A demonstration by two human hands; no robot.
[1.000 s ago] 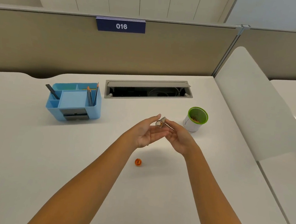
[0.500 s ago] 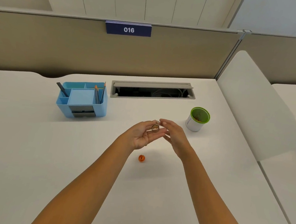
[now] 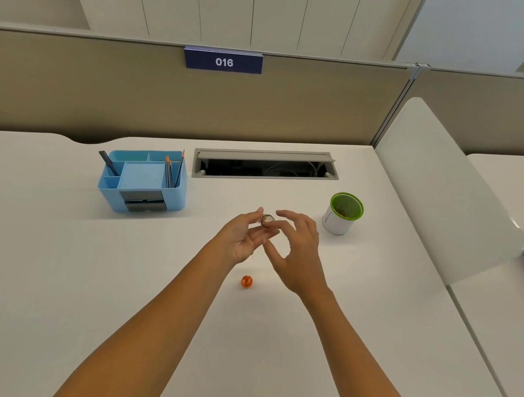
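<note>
A small metal ring-shaped piece [image 3: 267, 220] is pinched between the fingertips of my left hand [image 3: 244, 238], held above the middle of the white desk [image 3: 55, 274]. My right hand [image 3: 297, 253] hovers just right of it with fingers spread and curved, holding nothing. A little orange round piece [image 3: 246, 281] lies on the desk below and between my wrists. A white cup with a green rim [image 3: 342, 213] stands to the right of my hands with small bits inside.
A blue desk organiser [image 3: 142, 182] with pencils stands at the back left. An open cable tray [image 3: 265, 165] runs along the back of the desk. A white side divider [image 3: 440, 190] rises on the right, a beige partition with a "016" sign behind.
My right hand has let go of the metal piece and drawn slightly back, fingers spread. My left hand keeps the piece pinched. The view has shifted a little to the left.
</note>
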